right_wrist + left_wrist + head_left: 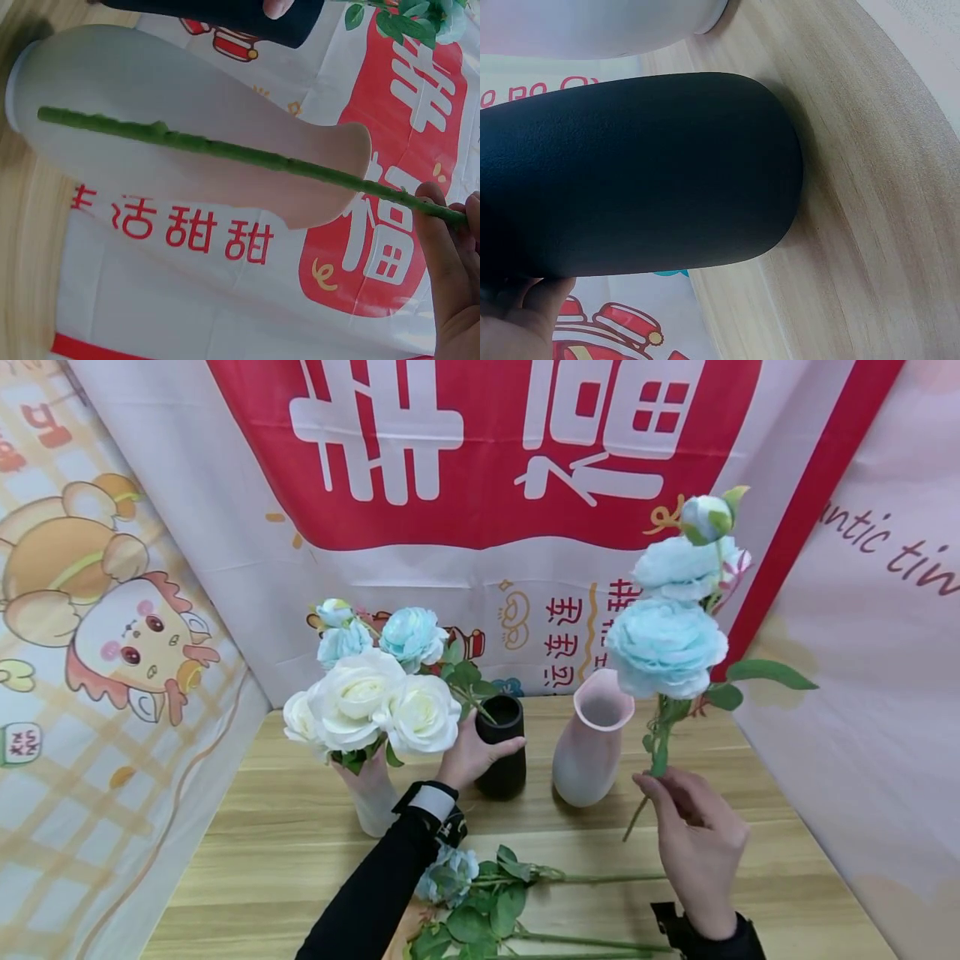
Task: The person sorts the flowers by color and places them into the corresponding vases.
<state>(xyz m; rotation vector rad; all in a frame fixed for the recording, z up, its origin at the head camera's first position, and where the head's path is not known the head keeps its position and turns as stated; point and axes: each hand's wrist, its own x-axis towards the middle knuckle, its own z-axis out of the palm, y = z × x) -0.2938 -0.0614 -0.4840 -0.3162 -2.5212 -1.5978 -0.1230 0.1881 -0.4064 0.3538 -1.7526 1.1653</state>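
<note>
My left hand holds the side of a black vase, its thumb across the front. A stem with blue blossoms leans left out of that vase's mouth. In the left wrist view the vase's rounded base rests on the wood. My right hand pinches the green stem of a blue artificial flower, held upright with its blossoms and bud on top. In the right wrist view the bare lower stem passes in front of a pink-and-white vase, which stands between my hands in the head view.
Left of the black vase, another pink-and-white vase bears white roses. Along the near part of the wooden table lie several leafy stems and a blue blossom. A printed red-and-white cloth hangs behind.
</note>
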